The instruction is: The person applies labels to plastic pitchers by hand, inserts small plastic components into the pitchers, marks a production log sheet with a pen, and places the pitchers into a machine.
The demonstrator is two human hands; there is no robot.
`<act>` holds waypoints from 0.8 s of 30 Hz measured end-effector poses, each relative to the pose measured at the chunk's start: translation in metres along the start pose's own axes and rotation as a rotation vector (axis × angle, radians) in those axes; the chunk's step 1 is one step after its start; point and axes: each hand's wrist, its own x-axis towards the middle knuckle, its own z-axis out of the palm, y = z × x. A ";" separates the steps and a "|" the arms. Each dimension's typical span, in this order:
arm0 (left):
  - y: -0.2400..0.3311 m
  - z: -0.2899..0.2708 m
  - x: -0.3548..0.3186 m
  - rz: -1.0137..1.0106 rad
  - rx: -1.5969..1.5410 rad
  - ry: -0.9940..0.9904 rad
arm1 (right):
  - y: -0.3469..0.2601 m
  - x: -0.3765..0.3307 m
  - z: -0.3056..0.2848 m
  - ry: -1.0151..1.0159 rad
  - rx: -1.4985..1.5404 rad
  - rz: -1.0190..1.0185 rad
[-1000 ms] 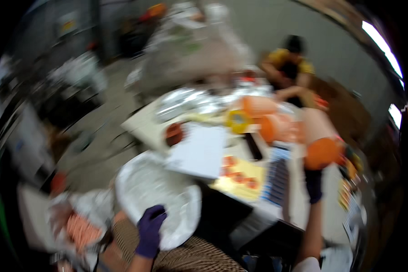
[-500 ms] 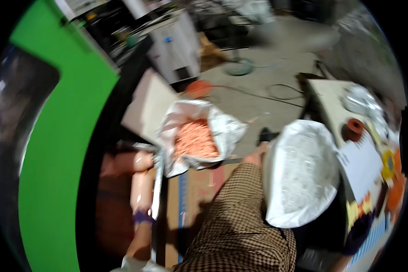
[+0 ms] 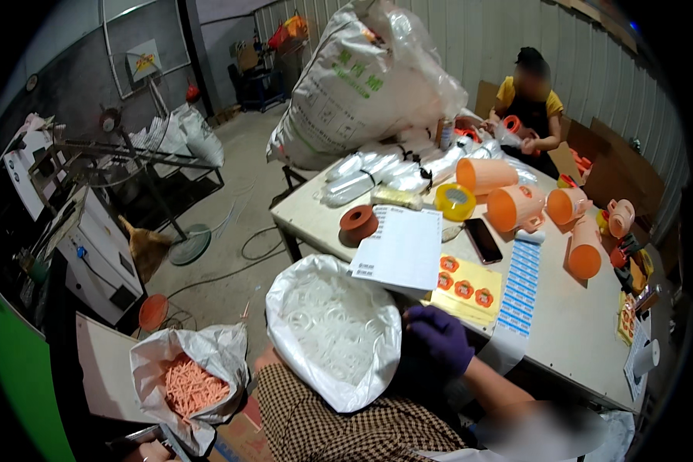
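My right hand (image 3: 443, 339), in a purple glove, hovers at the near edge of the white table (image 3: 550, 339), just right of a white sack (image 3: 389, 362). Its fingers are loosely bent and a little apart, and no object shows in them. Inside the sack lie many clear plastic rings (image 3: 327, 327). Closest to the hand on the table are yellow sticker sheets (image 3: 470, 308) with red-orange prints and a strip of blue-and-white labels (image 3: 520, 292). My left hand is out of view. Orange plastic parts (image 3: 152, 452) show in a bin at the lower left.
A second sack (image 3: 235, 362) holds small orange pieces (image 3: 192, 385). On the table are paper sheets (image 3: 400, 246), a brown roll (image 3: 358, 223), yellow tape (image 3: 454, 202), a phone (image 3: 483, 240) and several orange cylinders (image 3: 513, 208). Behind stands a big bag (image 3: 346, 92); a person (image 3: 531, 108) works beyond.
My view has swung right and up, bringing in the table and the person. My left hand, earlier among orange parts in the bin, has left view. My right hand now shows beside the ring sack.
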 end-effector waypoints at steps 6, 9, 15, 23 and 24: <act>0.025 0.019 -0.009 0.132 0.040 -0.031 | 0.035 -0.008 0.030 -0.290 -0.291 -0.307; 0.031 0.020 -0.010 0.151 0.074 -0.025 | 0.054 -0.011 0.083 -0.451 -0.262 -0.741; 0.053 0.023 -0.006 0.261 0.138 0.010 | 0.062 -0.049 0.183 -0.683 -0.084 -1.088; 0.046 0.015 -0.032 0.237 0.155 -0.022 | 0.116 -0.054 0.233 -0.905 -0.646 -0.681; 0.043 0.021 -0.037 0.233 0.068 0.014 | 0.116 -0.055 0.232 -0.976 -0.722 -0.642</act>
